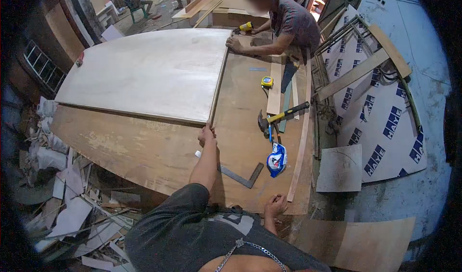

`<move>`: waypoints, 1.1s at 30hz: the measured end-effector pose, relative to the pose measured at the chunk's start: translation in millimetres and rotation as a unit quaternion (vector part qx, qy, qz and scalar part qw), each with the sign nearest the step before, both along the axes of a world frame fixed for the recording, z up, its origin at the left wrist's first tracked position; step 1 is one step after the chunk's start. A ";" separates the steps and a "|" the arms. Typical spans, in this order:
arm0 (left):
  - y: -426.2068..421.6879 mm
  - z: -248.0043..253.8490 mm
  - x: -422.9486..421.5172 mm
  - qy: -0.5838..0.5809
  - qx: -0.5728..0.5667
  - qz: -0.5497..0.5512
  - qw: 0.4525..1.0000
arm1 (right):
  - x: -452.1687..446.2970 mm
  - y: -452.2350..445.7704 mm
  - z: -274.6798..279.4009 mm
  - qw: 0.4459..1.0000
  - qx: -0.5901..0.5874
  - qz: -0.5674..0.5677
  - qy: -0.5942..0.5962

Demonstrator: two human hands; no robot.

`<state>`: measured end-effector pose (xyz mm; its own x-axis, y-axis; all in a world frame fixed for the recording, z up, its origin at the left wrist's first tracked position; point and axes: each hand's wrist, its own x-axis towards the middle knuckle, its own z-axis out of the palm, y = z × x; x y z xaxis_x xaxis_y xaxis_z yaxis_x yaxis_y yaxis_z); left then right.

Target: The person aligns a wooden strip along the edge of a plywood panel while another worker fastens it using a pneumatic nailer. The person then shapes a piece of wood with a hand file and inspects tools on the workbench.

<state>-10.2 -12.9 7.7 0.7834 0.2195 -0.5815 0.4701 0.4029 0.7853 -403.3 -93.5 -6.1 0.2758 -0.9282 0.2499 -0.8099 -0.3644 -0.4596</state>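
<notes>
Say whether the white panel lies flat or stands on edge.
The white panel lies flat: its broad face points up over the brown tabletop, left hand at its corner.

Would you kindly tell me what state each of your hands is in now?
Left hand: closed on the near corner of the white panel.
Right hand: loosely curled at the table's edge; grip unclear, nothing visibly held.

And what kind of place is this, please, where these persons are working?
Most likely a woodworking shop: a large pale board and a hammer lie on the wooden table, and scraps are heaped beside it.
</notes>
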 end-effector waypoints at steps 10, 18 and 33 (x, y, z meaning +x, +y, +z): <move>-0.3 -7.7 3.3 0.009 0.009 0.013 1.000 | -3.4 -2.8 -7.9 1.000 0.019 0.014 0.002; 3.3 -22.6 11.2 0.010 -0.033 -0.014 0.999 | 0.2 0.1 0.8 0.999 -0.007 -0.012 0.032; 2.8 -30.3 12.0 0.007 -0.020 -0.014 1.000 | -1.5 -0.2 -3.6 1.000 -0.013 -0.003 0.023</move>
<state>1.8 -10.1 -22.6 0.7808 0.1737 -0.6001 0.4920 0.4209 0.7621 -404.8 -93.7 -9.7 0.2825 -0.9231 0.2608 -0.8319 -0.3711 -0.4126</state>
